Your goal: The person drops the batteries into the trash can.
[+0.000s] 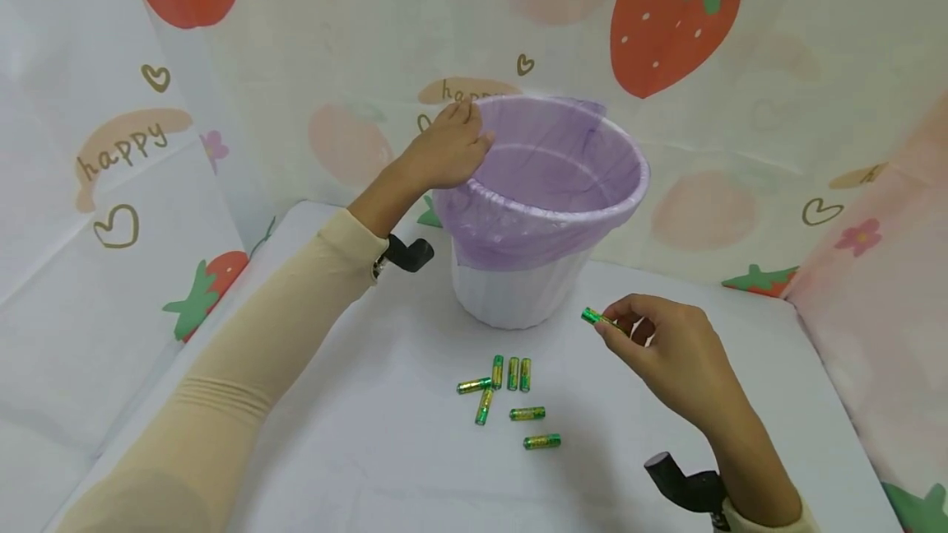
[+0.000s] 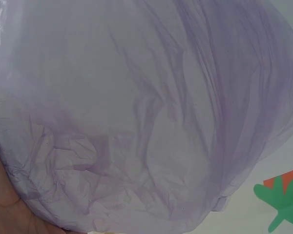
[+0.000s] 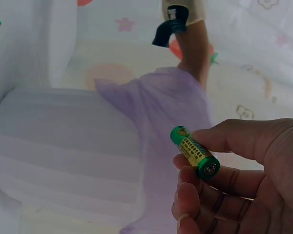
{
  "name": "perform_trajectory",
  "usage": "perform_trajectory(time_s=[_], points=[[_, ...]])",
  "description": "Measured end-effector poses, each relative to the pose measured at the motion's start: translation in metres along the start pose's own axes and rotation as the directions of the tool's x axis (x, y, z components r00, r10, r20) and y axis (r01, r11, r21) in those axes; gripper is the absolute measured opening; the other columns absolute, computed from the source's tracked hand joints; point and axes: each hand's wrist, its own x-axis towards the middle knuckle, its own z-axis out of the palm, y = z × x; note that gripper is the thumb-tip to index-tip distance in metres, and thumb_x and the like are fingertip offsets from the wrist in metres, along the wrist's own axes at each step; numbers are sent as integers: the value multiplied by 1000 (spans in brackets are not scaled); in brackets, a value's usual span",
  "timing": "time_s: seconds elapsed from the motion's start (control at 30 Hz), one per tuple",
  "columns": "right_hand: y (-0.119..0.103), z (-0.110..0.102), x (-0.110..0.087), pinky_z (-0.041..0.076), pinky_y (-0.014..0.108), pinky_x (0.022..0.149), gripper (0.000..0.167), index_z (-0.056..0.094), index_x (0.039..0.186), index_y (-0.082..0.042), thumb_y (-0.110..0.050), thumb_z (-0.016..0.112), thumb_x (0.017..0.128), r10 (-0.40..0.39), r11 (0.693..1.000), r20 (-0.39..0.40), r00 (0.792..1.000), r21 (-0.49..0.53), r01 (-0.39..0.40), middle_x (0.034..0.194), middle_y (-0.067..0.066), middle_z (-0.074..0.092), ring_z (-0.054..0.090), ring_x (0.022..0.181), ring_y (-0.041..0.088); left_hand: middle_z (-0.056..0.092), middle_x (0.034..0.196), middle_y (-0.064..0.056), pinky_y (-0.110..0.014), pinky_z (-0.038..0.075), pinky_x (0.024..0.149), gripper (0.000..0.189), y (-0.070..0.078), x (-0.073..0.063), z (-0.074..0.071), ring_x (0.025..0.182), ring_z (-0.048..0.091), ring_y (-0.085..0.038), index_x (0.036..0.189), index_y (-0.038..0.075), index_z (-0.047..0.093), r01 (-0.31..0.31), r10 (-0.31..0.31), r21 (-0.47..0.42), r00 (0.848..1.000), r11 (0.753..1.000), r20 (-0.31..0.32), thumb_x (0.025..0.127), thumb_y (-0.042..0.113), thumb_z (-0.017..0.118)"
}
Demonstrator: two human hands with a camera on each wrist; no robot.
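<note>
A white trash bin (image 1: 511, 294) stands upright, a purple plastic bag (image 1: 518, 237) lining it and folded over its rim. My left hand (image 1: 452, 146) grips the left side of the bagged rim; some of its fingers are hidden. In the left wrist view the crinkled bag fills most of the picture, with the edge of the left hand (image 2: 10, 209) against it. To the right of the bin, my right hand (image 1: 666, 344) pinches a green and gold battery (image 3: 195, 152) between thumb and fingers, above the table. Several similar batteries (image 1: 527, 414) lie loosely grouped in front of the bin.
The white table (image 1: 355, 434) meets a strawberry-printed cloth (image 1: 333, 39) behind and at both sides. A black wrist camera mount (image 1: 411, 253) sticks out from the left wrist, another mount (image 1: 685, 484) from the right.
</note>
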Motion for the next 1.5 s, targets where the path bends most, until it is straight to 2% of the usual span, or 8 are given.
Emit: perform_trajectory(time_s=[0.13,0.3,0.47,0.77,1.07,1.23,1.5], points=[[-6,-12,9,47,26,53,8,75,92,-18,-25,73,95,-62,998,-27,998,-29,61,74,-12,65,59,67,11,-2,166,-26,-35,-6,126,67,0,0,-2,155,-6,-35,156,-13,4,3,-3,1,1000,1000,-6,111,35,16],[-9,-21,18,48,25,54,5,75,92,-18,-23,74,94,-118,993,-39,992,-7,118,73,-12,65,60,66,10,-2,166,-27,-36,-5,126,67,-1,-1,0,155,-5,-35,156,-13,4,9,-9,-2,1000,1000,-5,111,35,16],[-11,-28,27,49,24,57,6,76,94,-18,-24,74,95,-122,992,-45,991,16,123,75,-9,66,61,68,11,-1,166,-27,-36,-5,126,66,0,-1,0,155,-5,-35,156,-13,5,3,-3,3,1000,1000,-6,111,34,17],[-15,-39,54,49,17,55,10,78,94,-10,-20,75,94,-157,987,-168,973,17,162,81,-2,73,64,66,12,-1,166,-27,-36,-6,126,66,1,1,1,155,-5,-35,156,-13,5,-2,2,16,1000,1000,-6,111,34,16],[-15,-47,80,44,16,50,16,78,99,-7,-22,74,95,-168,985,-203,965,-4,171,87,2,74,62,63,6,0,166,-28,-36,-5,126,65,2,0,0,155,-4,-35,155,-15,7,-7,8,29,1000,1000,-7,112,33,16],[-13,-47,91,41,16,50,13,79,101,-7,-17,77,92,-161,986,-251,954,-8,165,93,4,75,59,66,6,0,166,-28,-36,-5,126,65,0,3,2,155,-4,-35,155,-14,7,-14,14,26,1000,1000,-6,112,33,17],[-8,-45,114,38,15,50,10,80,93,-8,-18,79,90,-160,986,-316,935,-16,163,83,5,74,57,63,4,0,166,-28,-36,-5,126,65,-1,3,3,156,-4,-35,156,-14,7,-7,7,23,1000,1000,-8,112,33,17]])
